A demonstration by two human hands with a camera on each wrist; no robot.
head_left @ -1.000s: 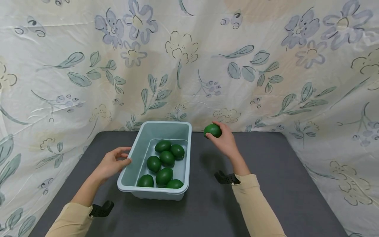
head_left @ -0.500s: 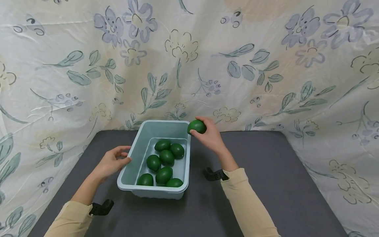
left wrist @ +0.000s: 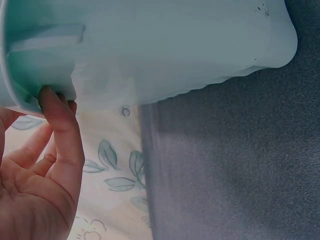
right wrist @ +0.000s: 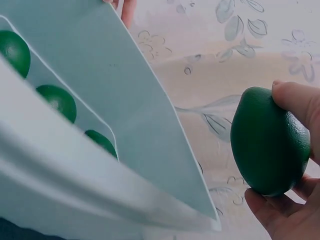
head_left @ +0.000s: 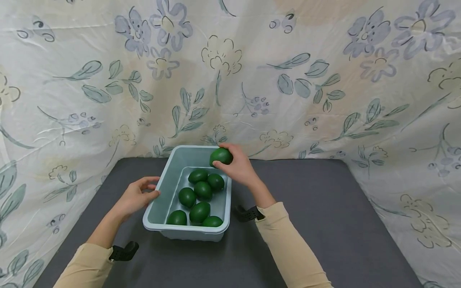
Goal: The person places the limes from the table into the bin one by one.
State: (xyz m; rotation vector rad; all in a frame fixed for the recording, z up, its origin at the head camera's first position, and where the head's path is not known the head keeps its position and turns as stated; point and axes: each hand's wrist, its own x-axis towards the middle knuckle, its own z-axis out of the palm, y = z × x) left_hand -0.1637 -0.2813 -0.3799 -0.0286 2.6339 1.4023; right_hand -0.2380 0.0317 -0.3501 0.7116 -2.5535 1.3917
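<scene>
My right hand point(head_left: 237, 164) grips a dark green, glossy avocado point(head_left: 221, 156) between thumb and fingers, above the far right corner of the pale blue plastic bin point(head_left: 169, 176). In the right wrist view the held avocado point(right wrist: 267, 142) looks oval and smooth, apart from the bin wall point(right wrist: 150, 115). Several more avocados point(head_left: 199, 213) lie loose on the bin's floor. At the bin's left side my left hand point(head_left: 134, 198) holds the rim; in the left wrist view the thumb touches the wall point(left wrist: 55, 65) just under the rim, while other fingertips are partly hidden.
The bin stands on a dark grey tabletop point(head_left: 306, 208). Behind and to both sides hangs a floral cloth point(head_left: 230, 80), close to the table's far edge. A black strap device sits on each wrist, the right one point(head_left: 248, 214) beside the bin's right wall.
My right hand has carried the avocado leftward, from right of the bin to over its far right corner. The left hand and the bin have stayed in place.
</scene>
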